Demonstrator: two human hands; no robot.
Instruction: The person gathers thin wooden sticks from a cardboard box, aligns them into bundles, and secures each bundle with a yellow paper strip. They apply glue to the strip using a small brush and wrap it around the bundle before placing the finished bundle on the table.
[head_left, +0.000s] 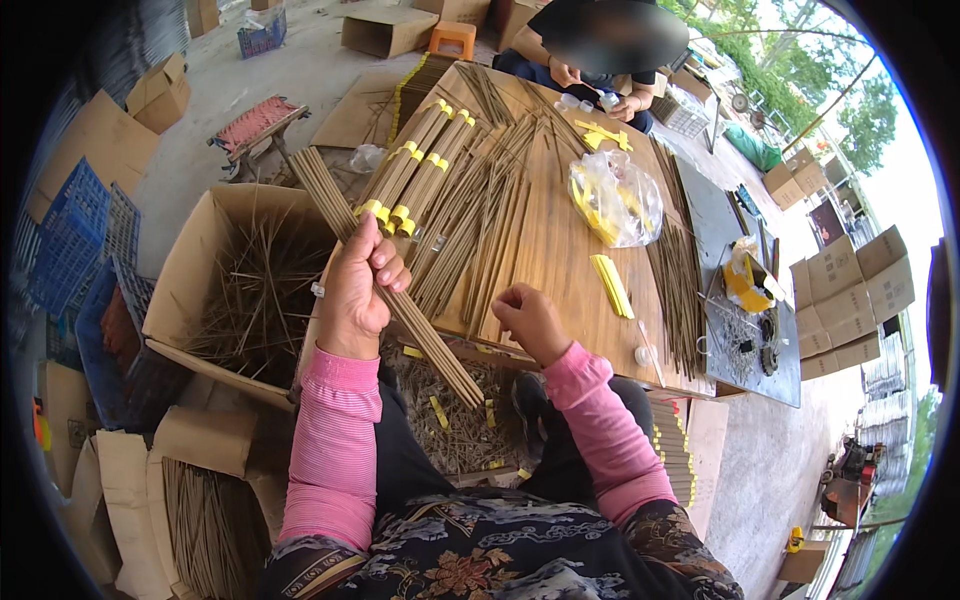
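My left hand [360, 285] is wrapped round a bundle of thin brown sticks [432, 348], which slants over the table's near left edge. To its right, my right hand [535, 322] is curled closed above the front of the wooden table [592, 345]; whether its fingers pinch anything is hidden. Beyond my left hand lie tied stick bundles [415, 165] with yellow bands. Loose sticks [480, 235] spread across the table's left half. Farther right are a stack of yellow strips [611, 285] and a clear plastic bag [615, 198] with yellow pieces inside.
At the left stands an open cardboard box [175, 325] holding tangled sticks. A person [540, 50] sits across the table, hands on small pale items. A grey board [715, 260] at the right carries a yellow container [748, 285]. Stick scraps [445, 400] lie below the table edge.
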